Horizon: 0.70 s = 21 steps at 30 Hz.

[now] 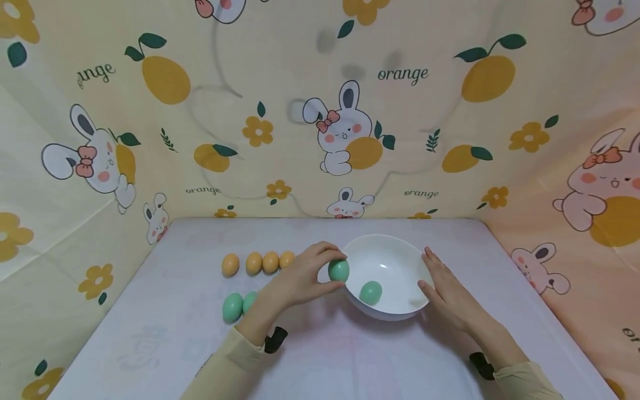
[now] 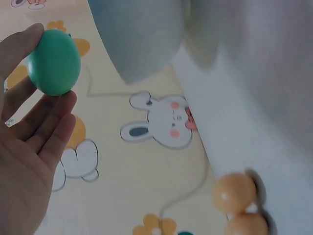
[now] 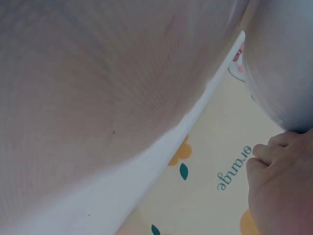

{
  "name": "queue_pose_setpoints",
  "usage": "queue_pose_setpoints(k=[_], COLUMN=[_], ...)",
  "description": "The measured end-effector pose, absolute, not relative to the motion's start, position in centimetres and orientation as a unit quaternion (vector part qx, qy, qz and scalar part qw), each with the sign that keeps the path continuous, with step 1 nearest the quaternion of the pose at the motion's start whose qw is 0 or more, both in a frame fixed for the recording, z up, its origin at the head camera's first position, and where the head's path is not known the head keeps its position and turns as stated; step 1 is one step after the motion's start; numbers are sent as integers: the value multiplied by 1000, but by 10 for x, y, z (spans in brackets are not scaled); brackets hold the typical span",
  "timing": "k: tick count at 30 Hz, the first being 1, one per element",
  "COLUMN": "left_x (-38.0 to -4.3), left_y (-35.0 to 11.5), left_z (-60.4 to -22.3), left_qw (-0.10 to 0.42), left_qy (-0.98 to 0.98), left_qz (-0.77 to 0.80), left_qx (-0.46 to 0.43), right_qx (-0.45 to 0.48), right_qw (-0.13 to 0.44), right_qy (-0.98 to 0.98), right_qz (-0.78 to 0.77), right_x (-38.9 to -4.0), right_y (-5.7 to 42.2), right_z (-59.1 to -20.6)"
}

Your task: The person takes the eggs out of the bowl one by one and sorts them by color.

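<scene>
My left hand (image 1: 300, 278) pinches a green egg (image 1: 339, 270) between thumb and fingers at the left rim of a white bowl (image 1: 400, 261). In the left wrist view, the held green egg (image 2: 55, 62) sits at the fingertips, apart from the bowl (image 2: 142, 39). A second green egg (image 1: 371, 293) lies inside the bowl. With fairly straight fingers, my right hand (image 1: 452, 291) rests against the bowl's right side. The right wrist view has that hand (image 3: 283, 181) touching the bowl's outer wall (image 3: 283, 63).
Several orange eggs (image 1: 254, 263) stand in a row on the white table (image 1: 165, 333), left of the bowl. Nearer, a green egg (image 1: 232, 308) and another green egg (image 1: 249, 301) lie side by side, the latter partly behind the left arm. Patterned cloth (image 1: 280, 72) surrounds the table.
</scene>
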<state>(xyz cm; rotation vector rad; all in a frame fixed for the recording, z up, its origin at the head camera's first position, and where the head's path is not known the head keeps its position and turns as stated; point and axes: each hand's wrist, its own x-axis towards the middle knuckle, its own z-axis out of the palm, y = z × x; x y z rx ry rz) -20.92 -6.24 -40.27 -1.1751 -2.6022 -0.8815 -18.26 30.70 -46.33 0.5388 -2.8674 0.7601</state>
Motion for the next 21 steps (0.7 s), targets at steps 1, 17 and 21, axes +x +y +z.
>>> queue_pose_setpoints(k=[1,17,21], left_x=[-209,-207,-207], left_y=[-66,-121,-134], left_z=[-403,-414,-417], left_qw=[77,61,53], left_qy=[-870,-909,-912], left_qz=[-294,-227,-213], left_qx=[-389,-345,-347], right_qx=[177,194,195], right_qw=[64,81,79], right_qy=[-950,-946,-946], right_qz=[250,246,248], right_x=[-182,-183,-183], right_y=[307,309,310], right_z=[-463,-468,-468])
